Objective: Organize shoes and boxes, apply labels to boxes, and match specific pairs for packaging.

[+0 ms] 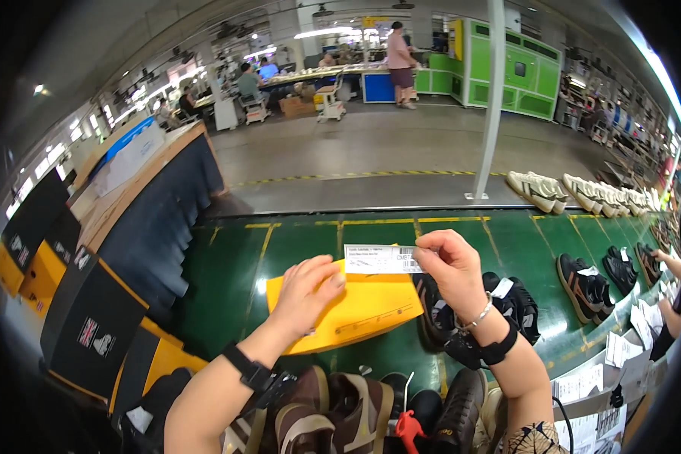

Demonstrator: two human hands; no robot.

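Observation:
A yellow shoebox (371,306) is tilted in front of me above the green surface. My left hand (310,293) grips its left side, the fingers bent over the upper edge. Between the thumb and fingers of my right hand (454,272) is the right end of a white printed label (378,259). The label lies along the box's upper edge, its left end close to my left fingertips. I cannot tell whether it is stuck to the box. Below my hands stand several brown and black shoes (306,427), with a red tool (409,427) among them.
Black and yellow shoeboxes (91,333) are stacked at the left, beside a dark-skirted table (147,197). Pairs of dark shoes (583,284) line the green surface (234,310) to the right. Another person's hand (670,265) reaches in there. Beyond the pole (492,113) stand pale shoes (537,189).

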